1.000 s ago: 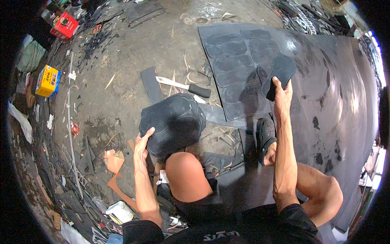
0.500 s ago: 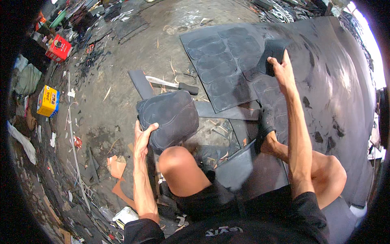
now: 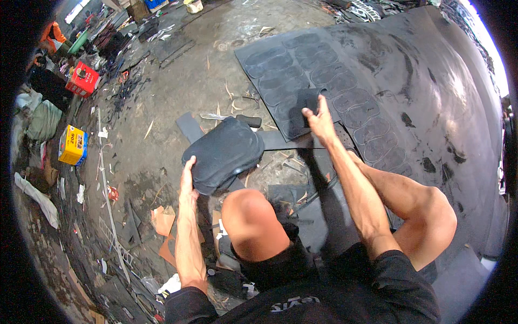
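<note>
Grey flr (image 3: 186, 75), lg blk sheet (image 3: 388, 75) w/ sole-shaped outlines (image 3: 313, 56), red box (image 3: 82, 79), yel.-blue box (image 3: 72, 146), brn scraps (image 3: 163, 221)

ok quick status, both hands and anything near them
Left hand gripping black stack. Right hand holding dark piece over marked sheet. Knife just beyond stack.

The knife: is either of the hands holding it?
No, the knife lies beyond the black stack, apart from the left hand and the right hand.

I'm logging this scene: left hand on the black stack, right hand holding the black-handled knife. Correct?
No: in the head view, the right hand holds a flat black piece, while the black-handled knife lies beyond the black stack. The rest holds.
</note>
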Tool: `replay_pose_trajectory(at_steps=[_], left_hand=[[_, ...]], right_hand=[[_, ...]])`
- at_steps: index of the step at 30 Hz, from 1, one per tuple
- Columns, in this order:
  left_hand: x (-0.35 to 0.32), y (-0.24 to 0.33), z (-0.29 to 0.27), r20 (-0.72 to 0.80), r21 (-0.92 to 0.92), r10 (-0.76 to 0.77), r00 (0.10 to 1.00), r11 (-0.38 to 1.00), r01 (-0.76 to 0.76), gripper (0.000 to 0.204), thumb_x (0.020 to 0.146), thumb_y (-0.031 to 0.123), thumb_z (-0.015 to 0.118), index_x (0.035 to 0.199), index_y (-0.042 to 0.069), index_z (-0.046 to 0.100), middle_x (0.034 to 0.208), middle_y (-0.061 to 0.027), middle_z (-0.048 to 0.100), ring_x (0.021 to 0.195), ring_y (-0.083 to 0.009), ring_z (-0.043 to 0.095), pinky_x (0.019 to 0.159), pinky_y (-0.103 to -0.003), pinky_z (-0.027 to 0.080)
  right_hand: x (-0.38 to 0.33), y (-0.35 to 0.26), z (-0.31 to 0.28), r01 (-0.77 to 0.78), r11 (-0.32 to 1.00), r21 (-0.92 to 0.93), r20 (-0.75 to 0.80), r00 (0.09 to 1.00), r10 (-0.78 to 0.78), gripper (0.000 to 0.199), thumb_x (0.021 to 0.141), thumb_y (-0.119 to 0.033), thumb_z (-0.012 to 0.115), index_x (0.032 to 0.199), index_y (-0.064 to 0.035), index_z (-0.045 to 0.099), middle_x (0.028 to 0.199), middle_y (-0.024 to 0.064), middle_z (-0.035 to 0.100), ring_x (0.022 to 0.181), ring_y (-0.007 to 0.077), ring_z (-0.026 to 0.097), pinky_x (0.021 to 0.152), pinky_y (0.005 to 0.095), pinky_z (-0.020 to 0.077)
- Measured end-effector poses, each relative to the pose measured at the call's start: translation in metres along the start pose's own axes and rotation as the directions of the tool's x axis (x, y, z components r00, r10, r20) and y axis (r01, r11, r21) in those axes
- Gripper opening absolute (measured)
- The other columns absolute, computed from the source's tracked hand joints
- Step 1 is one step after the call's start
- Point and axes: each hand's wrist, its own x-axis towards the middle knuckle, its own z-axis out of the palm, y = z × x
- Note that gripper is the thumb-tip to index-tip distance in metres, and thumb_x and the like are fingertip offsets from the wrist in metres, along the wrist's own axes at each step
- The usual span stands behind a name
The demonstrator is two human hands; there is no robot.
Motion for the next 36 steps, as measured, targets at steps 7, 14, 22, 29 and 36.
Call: replay_pose_trajectory(at_steps=[7,14,22,29,36], left_hand=[[0.0,-0.009,-0.019,-0.05,-0.554,0.004,0.999,0.832,-0.032,0.039,0.092,0.036,0.069,0.12,0.009,0.072,0.12,-0.014,0.073,0.106,-0.0347,0.071,0.092,-0.057,0.058],[-0.048,0.018,0.042,-0.138,-0.617,0.109,0.984,0.768,-0.172,0.035,0.092,0.034,0.07,0.114,0.007,0.071,0.115,-0.0112,0.074,0.101,-0.0312,0.073,0.087,-0.052,0.061],[-0.081,0.053,0.102,-0.005,-0.548,0.208,0.978,0.818,-0.176,0.031,0.092,0.032,0.07,0.112,0.008,0.072,0.11,-0.0084,0.076,0.095,-0.0274,0.074,0.08,-0.045,0.063],[-0.065,0.06,0.101,0.09,-0.581,0.209,0.974,0.805,-0.119,0.032,0.095,0.029,0.067,0.116,0.005,0.071,0.115,-0.0125,0.075,0.102,-0.0308,0.074,0.087,-0.052,0.062],[-0.124,0.133,0.102,-0.344,-0.343,0.482,0.806,0.734,-0.586,0.049,0.093,0.043,0.071,0.126,0.007,0.067,0.128,-0.0136,0.07,0.113,-0.0325,0.069,0.099,-0.057,0.055]], right_hand=[[-0.05,0.003,0.078,-0.37,0.714,0.595,0.172,0.926,0.336,0.069,0.092,-0.005,0.068,0.15,0.0002,0.033,0.137,0.0179,0.055,0.124,0.0244,0.055,0.103,0.0383,0.0484],[-0.081,0.0,0.114,-0.271,0.878,0.394,-0.08,0.942,0.327,0.073,0.086,-0.014,0.066,0.148,0.009,0.037,0.146,0.0208,0.052,0.133,0.0305,0.049,0.114,0.0368,0.0348],[-0.073,0.056,0.089,-0.334,0.922,0.197,-0.102,0.928,0.358,0.096,0.087,-0.028,0.067,0.16,0.0101,0.017,0.162,0.0301,0.033,0.149,0.0357,0.037,0.121,0.0375,0.0294],[-0.089,0.069,0.104,0.077,0.96,-0.269,0.159,0.987,-0.034,0.07,0.095,-0.01,0.06,0.154,0.0075,0.027,0.141,0.0347,0.054,0.115,0.0458,0.064,0.1,0.0479,0.0479],[-0.121,0.04,0.118,-0.1,0.974,-0.205,0.181,0.974,0.138,0.046,0.087,-0.006,0.059,0.132,-0.0057,0.05,0.112,0.023,0.068,0.107,0.0283,0.067,0.096,0.0433,0.0498]])
